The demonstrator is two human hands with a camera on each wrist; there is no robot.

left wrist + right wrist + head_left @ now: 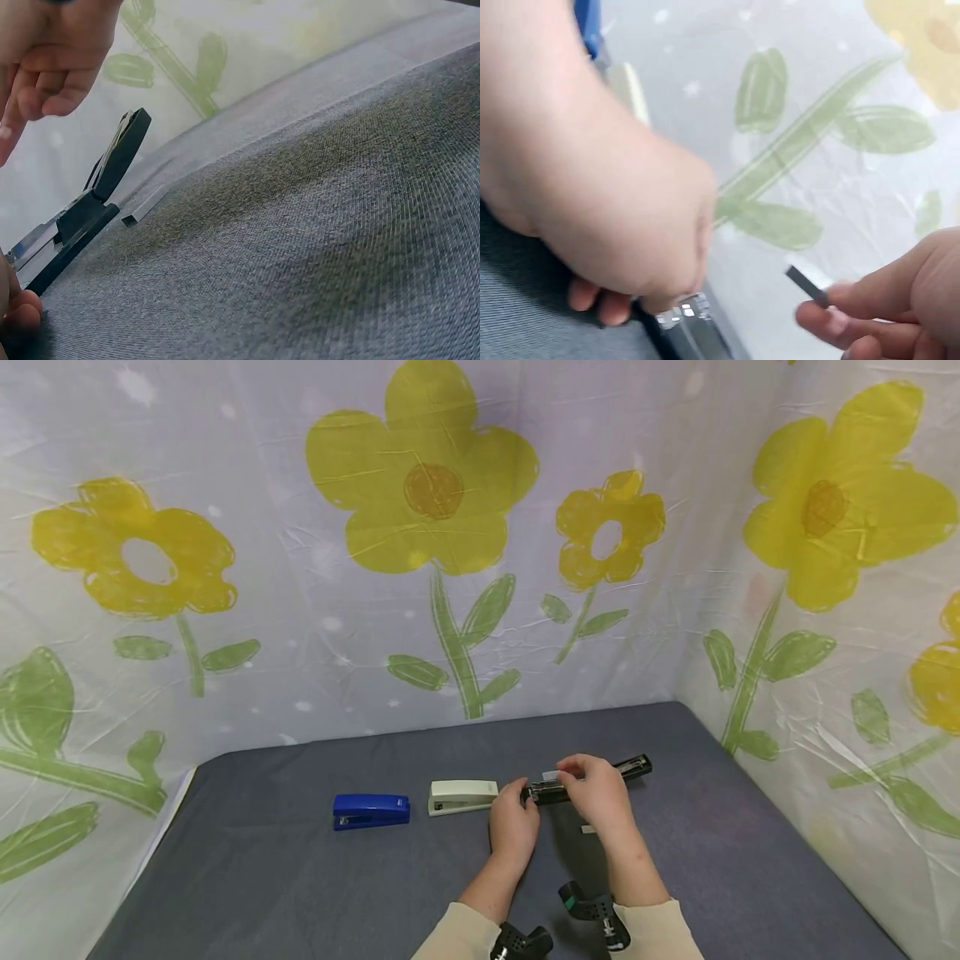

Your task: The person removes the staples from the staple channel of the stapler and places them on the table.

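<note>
A black stapler (551, 792) lies folded wide open on the table, its raised top (126, 154) tilted back in the left wrist view. My left hand (514, 825) grips its near-left end, with fingertips curled around the base. Above the stapler's middle, my right hand (600, 795) pinches a small strip of staples (807, 285) between thumb and finger, apart from the stapler. Another strip of staples (588, 829) rests on the cloth in front of the stapler; the left wrist view shows it beside the hinge.
To the left of my hands stands a white stapler (462, 797), close to my left hand. Farther left is a blue stapler (371, 811). Dark grey cloth (300, 877) covers the table, and a flowered curtain (337, 660) hangs behind it and at the right.
</note>
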